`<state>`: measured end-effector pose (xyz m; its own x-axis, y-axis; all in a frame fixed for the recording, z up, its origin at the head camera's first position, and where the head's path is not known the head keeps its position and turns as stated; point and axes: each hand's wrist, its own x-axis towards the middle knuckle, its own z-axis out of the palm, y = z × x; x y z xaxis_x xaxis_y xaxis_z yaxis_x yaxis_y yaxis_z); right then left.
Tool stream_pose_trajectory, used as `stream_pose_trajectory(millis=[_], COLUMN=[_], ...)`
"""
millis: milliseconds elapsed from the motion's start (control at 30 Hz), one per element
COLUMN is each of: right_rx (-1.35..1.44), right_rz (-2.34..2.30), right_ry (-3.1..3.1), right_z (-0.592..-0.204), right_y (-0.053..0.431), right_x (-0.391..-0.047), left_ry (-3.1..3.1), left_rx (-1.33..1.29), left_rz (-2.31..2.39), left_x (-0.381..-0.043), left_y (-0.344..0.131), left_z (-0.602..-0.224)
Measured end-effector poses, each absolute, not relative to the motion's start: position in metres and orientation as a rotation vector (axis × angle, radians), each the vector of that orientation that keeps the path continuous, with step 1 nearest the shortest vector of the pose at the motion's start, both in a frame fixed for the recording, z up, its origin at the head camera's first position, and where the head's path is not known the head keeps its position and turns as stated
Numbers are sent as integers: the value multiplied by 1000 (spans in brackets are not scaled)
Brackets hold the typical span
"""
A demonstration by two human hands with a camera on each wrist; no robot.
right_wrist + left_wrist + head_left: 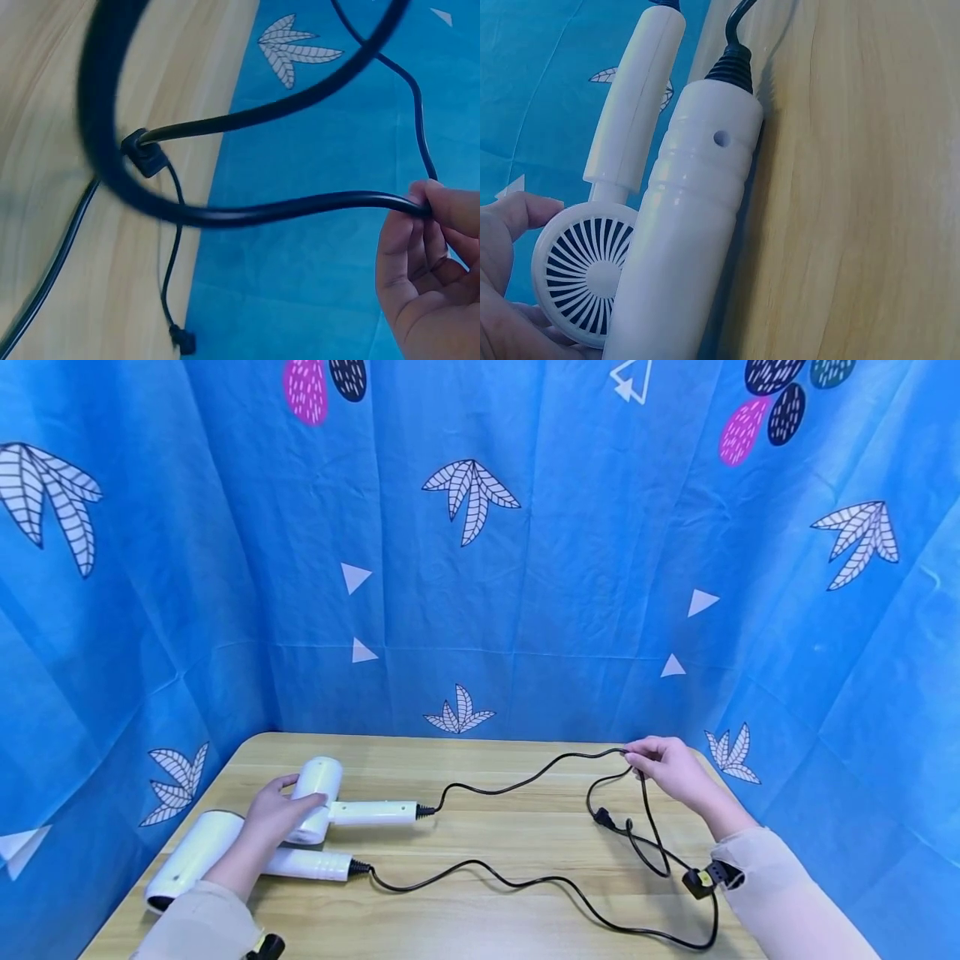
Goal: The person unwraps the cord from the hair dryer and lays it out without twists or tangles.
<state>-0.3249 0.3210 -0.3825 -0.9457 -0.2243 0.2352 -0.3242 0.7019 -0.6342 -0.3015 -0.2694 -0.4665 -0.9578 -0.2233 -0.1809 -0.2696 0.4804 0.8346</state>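
Two white hair dryers lie on the wooden table. My left hand [281, 810] holds the barrel of the farther hair dryer [372, 812] between thumb and fingers; the slatted grille [601, 277] at its end shows in the left wrist view. Beneath my left forearm is the nearer hair dryer [195, 857], partly hidden, its ridged handle [690, 217] pointing right. My right hand [667, 768] pinches the farther dryer's black cord [262, 215] between thumb and fingertips, above the table's far right. From that grip the cord hangs down in a loop.
The nearer dryer's black cord [517, 883] winds across the front of the wooden table [450, 835] and passes under my right wrist. A black plug [603, 817] lies at the right, by the hanging loop. A blue patterned curtain [570, 610] surrounds the table's back and sides.
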Motion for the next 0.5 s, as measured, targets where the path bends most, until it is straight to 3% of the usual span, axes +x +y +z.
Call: stream_pose_trajectory(millis=[500], right_rx=[567], right_rz=[1017], right_ry=[-2802], right_z=[-404], right_y=[332], right_x=[-332], left_ry=[2648], left_rx=[-449], left_rz=[1492], left_x=[-306], left_y=[-278], left_z=[-467])
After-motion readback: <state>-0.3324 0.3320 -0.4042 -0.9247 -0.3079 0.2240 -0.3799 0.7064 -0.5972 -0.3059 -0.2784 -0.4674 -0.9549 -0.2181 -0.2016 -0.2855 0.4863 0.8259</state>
